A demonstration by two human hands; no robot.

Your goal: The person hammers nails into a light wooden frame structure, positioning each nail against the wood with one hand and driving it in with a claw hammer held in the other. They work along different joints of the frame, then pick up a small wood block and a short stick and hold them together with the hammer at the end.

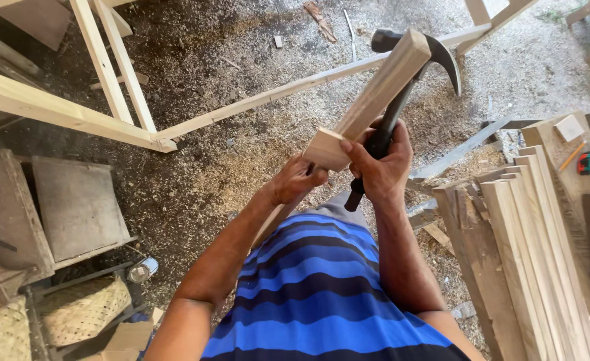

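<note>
- Sawdust-covered ground (228, 167) is seen below, with a timber frame (81, 113) left of the wood block (372, 100).
- The block, stiff and judged light, is held raised at its lower end.
- Left hand (298, 179) is closed under it; right hand (378, 164) is clamped on the block and a claw hammer (402, 87).
- Stacked planks (529, 254) crowd the right; open room lies above.

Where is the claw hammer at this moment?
In the head view, the claw hammer is upper centre, gripped by the right hand beside the wooden piece.
</note>
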